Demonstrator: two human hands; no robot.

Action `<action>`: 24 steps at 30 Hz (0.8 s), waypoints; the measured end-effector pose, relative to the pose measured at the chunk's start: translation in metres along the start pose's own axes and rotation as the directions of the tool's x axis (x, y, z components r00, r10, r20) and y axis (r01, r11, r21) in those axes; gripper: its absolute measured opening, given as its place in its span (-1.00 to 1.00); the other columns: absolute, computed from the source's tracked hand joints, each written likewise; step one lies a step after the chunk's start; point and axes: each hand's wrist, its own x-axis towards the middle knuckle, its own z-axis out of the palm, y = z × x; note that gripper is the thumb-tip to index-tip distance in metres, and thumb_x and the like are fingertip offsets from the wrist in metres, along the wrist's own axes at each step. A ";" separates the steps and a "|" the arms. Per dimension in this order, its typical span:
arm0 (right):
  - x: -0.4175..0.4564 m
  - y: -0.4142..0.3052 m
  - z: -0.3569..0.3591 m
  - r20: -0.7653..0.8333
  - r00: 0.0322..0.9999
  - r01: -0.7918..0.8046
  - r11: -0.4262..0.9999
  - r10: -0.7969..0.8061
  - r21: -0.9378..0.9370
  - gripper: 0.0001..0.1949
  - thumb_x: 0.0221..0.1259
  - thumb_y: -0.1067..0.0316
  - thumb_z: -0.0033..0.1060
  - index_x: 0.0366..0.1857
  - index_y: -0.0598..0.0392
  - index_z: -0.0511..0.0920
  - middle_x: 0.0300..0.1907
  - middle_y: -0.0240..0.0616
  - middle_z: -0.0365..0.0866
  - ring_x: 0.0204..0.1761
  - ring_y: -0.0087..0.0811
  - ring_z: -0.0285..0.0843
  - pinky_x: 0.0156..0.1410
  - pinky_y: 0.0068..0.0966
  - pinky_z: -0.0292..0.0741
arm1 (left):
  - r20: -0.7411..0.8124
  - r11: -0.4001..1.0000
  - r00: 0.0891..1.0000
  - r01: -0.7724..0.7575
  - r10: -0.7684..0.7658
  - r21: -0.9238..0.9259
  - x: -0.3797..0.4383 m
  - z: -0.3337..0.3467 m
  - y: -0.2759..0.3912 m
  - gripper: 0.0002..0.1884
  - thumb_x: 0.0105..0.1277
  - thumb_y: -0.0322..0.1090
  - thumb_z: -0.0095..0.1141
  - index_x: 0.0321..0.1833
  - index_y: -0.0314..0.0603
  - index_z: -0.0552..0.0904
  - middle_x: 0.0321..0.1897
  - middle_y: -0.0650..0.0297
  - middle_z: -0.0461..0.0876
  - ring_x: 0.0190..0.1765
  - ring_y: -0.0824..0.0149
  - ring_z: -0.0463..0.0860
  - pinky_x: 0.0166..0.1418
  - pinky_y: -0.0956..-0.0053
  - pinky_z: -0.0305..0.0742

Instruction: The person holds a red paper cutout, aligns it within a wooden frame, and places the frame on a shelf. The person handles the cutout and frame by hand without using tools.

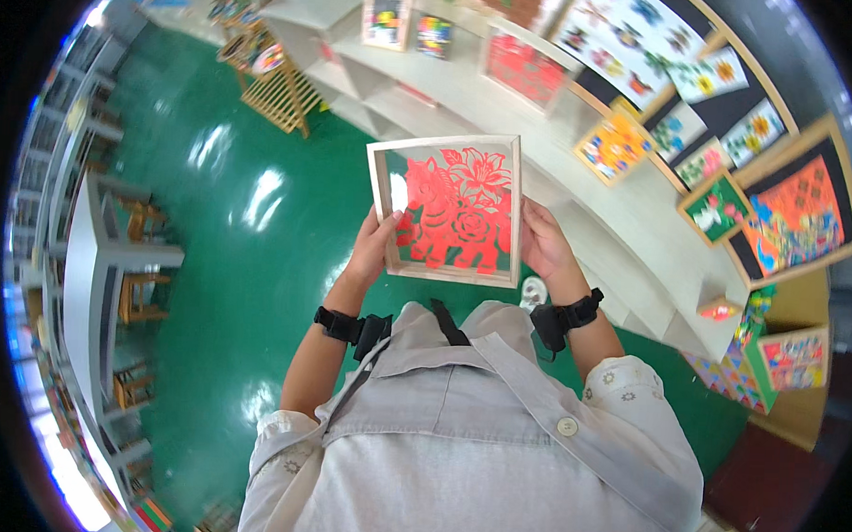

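Between both hands is a square pale-wood shadow-box frame (pixel 445 275) with a clear pane, held up in front of my thighs. Inside it shows a red paper-cut (pixel 435 196) of a horse with a lily and a rose. My left hand (pixel 372 246) grips the lower left side, its thumb lying over the front edge. On the opposite side, my right hand (pixel 545 240) holds the right edge, with some of its fingers hidden behind the frame. Green floor is visible through the clear parts of the pane.
A long white shelf unit (pixel 591 180) runs along the right, bearing another framed red paper-cut (pixel 524 69) and several small pictures. Ahead on the left stands a slatted wooden rack (pixel 280 102). A white table (pixel 91 275) with wooden stools (pixel 142 298) is at far left, across green floor (pixel 222 259).
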 end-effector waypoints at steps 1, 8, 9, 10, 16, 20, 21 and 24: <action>0.018 0.009 0.023 0.010 1.000 -0.014 1.000 0.014 0.002 -0.61 0.39 0.27 -0.09 0.21 0.22 0.31 0.10 -0.22 0.49 0.09 -0.38 0.49 0.20 -0.37 0.44 | -0.019 0.999 1.000 0.001 -0.002 -0.039 -0.008 -0.022 0.010 -0.65 0.39 -0.20 -0.02 0.16 -0.17 0.38 -0.14 0.30 0.52 -0.06 0.46 0.47 0.02 0.49 0.41; 0.117 0.031 0.115 0.171 0.971 -0.136 0.973 0.168 -0.185 -0.59 0.40 0.25 -0.12 0.23 0.23 0.28 0.11 -0.22 0.46 0.13 -0.42 0.44 0.24 -0.42 0.38 | 0.015 0.960 0.998 0.058 -0.056 -0.275 0.009 -0.130 0.031 -0.47 0.47 0.05 -0.29 0.31 -0.18 0.31 0.12 0.18 0.48 0.16 0.35 0.46 0.23 0.32 0.36; 0.132 0.029 0.120 0.189 0.966 -0.137 0.969 0.177 -0.207 -0.59 0.40 0.25 -0.13 0.23 0.23 0.28 0.12 -0.21 0.45 0.14 -0.42 0.43 0.25 -0.43 0.37 | 0.030 0.961 0.996 0.084 -0.079 -0.262 0.017 -0.137 0.039 -0.47 0.47 0.05 -0.29 0.30 -0.18 0.32 0.12 0.19 0.48 0.15 0.34 0.47 0.23 0.31 0.36; 0.146 0.028 0.124 0.139 0.974 -0.144 0.963 0.178 -0.228 -0.59 0.38 0.30 -0.09 0.24 0.20 0.26 0.12 -0.20 0.44 0.15 -0.42 0.42 0.24 -0.46 0.39 | 0.045 0.962 0.994 0.110 -0.102 -0.248 0.025 -0.142 0.047 -0.47 0.47 0.06 -0.29 0.29 -0.18 0.34 0.12 0.19 0.48 0.13 0.34 0.48 0.22 0.31 0.36; 0.236 0.012 0.155 0.151 0.957 -0.183 0.918 0.249 -0.352 -0.54 0.29 0.43 0.02 0.25 0.16 0.22 0.08 -0.19 0.45 0.14 -0.40 0.43 0.24 -0.45 0.39 | 0.042 0.982 0.985 0.164 -0.169 0.098 0.086 -0.179 0.088 -0.55 0.46 0.01 -0.22 0.25 -0.10 0.36 0.06 0.26 0.50 0.08 0.37 0.49 0.18 0.34 0.38; 0.284 0.010 0.158 0.106 0.956 -0.230 0.924 0.273 -0.306 -0.53 0.26 0.47 0.05 0.25 0.13 0.22 0.06 -0.17 0.46 0.11 -0.36 0.45 0.23 -0.40 0.41 | 0.042 0.989 0.994 0.098 -0.103 0.108 0.121 -0.202 0.120 -0.59 0.45 -0.05 -0.18 0.23 -0.10 0.38 0.04 0.29 0.51 0.05 0.40 0.51 0.11 0.37 0.44; 0.293 0.011 0.156 0.107 0.953 -0.241 0.922 0.285 -0.303 -0.53 0.26 0.47 0.05 0.25 0.12 0.22 0.06 -0.17 0.46 0.10 -0.35 0.46 0.22 -0.39 0.41 | 0.067 0.993 0.993 0.089 -0.094 0.082 0.131 -0.210 0.123 -0.60 0.45 -0.06 -0.17 0.22 -0.10 0.39 0.02 0.30 0.52 0.04 0.40 0.52 0.09 0.37 0.45; 0.319 0.014 0.152 0.086 0.950 -0.267 0.923 0.300 -0.277 -0.52 0.25 0.47 0.06 0.25 0.08 0.23 0.03 -0.18 0.47 0.08 -0.34 0.47 0.20 -0.37 0.42 | 0.078 0.989 0.994 0.062 -0.073 0.137 0.152 -0.228 0.133 -0.67 0.44 -0.14 -0.15 0.12 -0.15 0.44 -0.12 0.33 0.58 -0.10 0.42 0.57 -0.02 0.43 0.47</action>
